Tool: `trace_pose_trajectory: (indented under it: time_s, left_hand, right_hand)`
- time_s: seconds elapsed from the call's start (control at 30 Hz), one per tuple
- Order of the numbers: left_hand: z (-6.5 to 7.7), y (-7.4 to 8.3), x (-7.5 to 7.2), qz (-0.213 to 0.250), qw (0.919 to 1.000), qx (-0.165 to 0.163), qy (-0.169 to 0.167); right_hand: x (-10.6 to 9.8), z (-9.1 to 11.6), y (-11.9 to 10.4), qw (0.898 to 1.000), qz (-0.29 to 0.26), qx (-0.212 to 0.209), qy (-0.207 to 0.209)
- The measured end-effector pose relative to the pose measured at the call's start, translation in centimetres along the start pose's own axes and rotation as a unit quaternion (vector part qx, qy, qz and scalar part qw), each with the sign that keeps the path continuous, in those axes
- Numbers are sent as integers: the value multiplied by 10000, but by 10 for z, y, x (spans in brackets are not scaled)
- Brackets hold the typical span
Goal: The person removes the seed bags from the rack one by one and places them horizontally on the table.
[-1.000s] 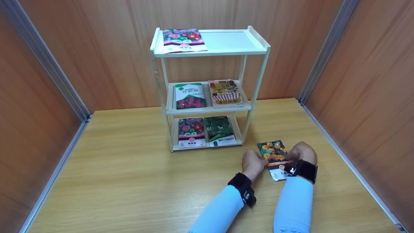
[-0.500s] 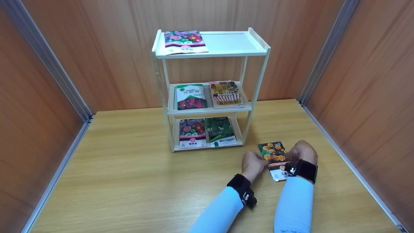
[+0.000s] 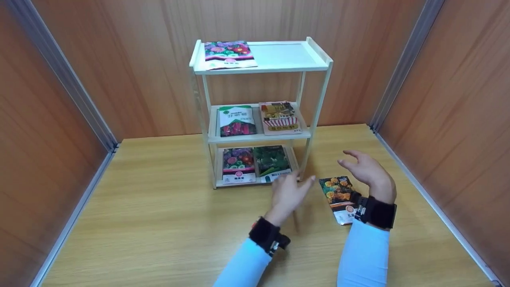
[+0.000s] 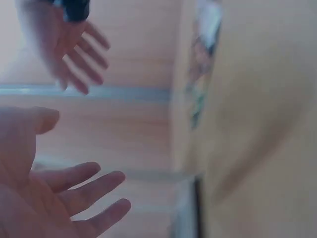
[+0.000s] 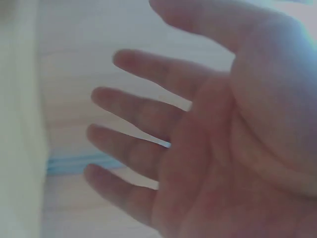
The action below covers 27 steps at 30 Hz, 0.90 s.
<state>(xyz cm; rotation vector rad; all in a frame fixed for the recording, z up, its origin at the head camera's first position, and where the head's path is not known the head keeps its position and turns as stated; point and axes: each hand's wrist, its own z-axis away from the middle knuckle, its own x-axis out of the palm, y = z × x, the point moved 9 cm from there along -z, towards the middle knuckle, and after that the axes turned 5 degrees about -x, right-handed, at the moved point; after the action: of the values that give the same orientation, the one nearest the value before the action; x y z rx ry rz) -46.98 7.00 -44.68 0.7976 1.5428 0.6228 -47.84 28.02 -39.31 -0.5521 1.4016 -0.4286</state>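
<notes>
A seed packet with orange flowers (image 3: pixel 338 195) lies flat on the wooden table, right of the shelf; the right wrist strap covers part of its edge in the head view. Above and beyond it is my right hand (image 3: pixel 368 173), raised with fingers spread and nothing in it. My left hand (image 3: pixel 287 194) hovers in front of the shelf's lower right corner, left of the packet, its fingers apart and holding nothing. Both palms show bare in the wrist views, the left hand (image 4: pixel 54 193) and the right hand (image 5: pixel 198 129). In the left wrist view the packet (image 4: pixel 204 54) is blurred.
A white three-tier shelf (image 3: pixel 259 139) stands at the back. One flower packet (image 3: pixel 231 55) lies on its top tier, two packets (image 3: pixel 238 121) on the middle, two (image 3: pixel 239 165) on the bottom. Wooden walls (image 3: pixel 446 99) enclose the table (image 3: pixel 159 223).
Both hands have let go of the orange-flower packet. The left hand has moved left and up, the right hand has lifted and opened. The packet stays in place on the table.
</notes>
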Motion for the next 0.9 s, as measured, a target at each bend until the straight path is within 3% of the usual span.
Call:
trace_pose_trajectory:
  time_s: [0.13, 0.27, 0.37, 0.47, 0.53, 0.63, 0.77, 0.9]
  left_hand:
    - [8, 16, -44, -406, 9975, 573, 14]
    - [21, 32, -95, -442, 9916, 1207, 154]
    - [33, 44, -136, -546, 9805, 1780, 630]
    - [44, 53, -170, -760, 9627, 2280, 1243]
    - [48, 56, -189, -888, 9492, 2536, 1637]
    - [50, 58, -209, -1130, 9299, 2823, 2069]
    - [45, 61, -230, -1681, 9069, 3062, 2356]
    - [40, 70, -255, -2263, 8790, 3237, 2672]
  right_hand:
    - [-4, 13, -35, 9994, 71, -339, 8]
    - [-6, 22, -74, 9959, 132, -850, 277]
    - [-7, 27, -101, 9904, 279, -1219, 588]
    - [-10, 32, -126, 9797, 402, -1692, 993]
    - [-12, 35, -142, 9677, 422, -2089, 1350]
    - [-17, 41, -167, 9397, 504, -2771, 1941]
    - [-22, 48, -200, 8974, 757, -3498, 2579]
    - [-31, 49, -234, 8561, 1200, -4047, 2981]
